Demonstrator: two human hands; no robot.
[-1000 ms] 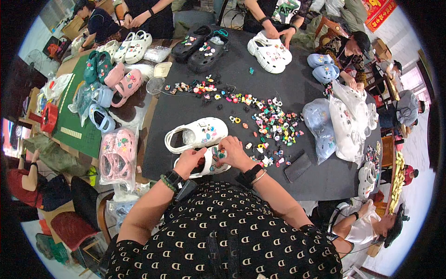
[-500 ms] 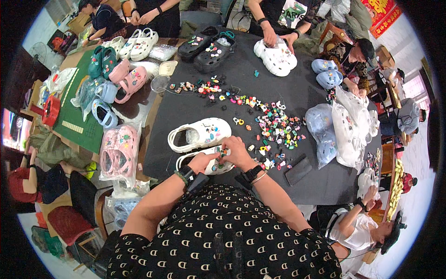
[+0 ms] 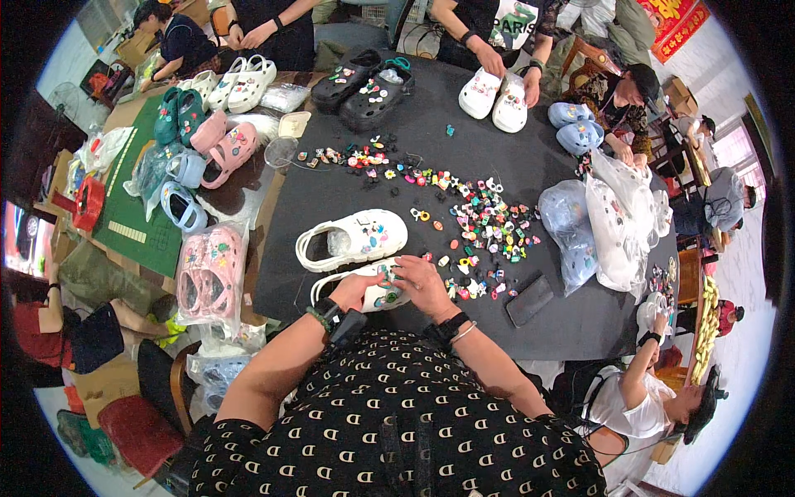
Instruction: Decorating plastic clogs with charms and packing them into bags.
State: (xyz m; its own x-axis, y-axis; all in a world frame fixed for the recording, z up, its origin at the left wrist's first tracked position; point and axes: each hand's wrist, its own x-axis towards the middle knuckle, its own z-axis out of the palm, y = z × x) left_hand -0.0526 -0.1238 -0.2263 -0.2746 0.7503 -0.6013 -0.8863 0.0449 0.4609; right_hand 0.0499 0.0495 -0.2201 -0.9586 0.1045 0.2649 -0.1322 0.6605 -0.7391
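Just below frame centre, my left hand (image 3: pixel 358 291) steadies a white clog (image 3: pixel 377 291) on the tabletop (image 3: pixel 331 186) while my right hand (image 3: pixel 424 286) pinches its charm-studded toe.

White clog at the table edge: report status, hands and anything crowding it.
Both hands on the near white clog: left hand cupping its side, right hand on the toe. Second white clog just beyond. Loose charms scattered right.
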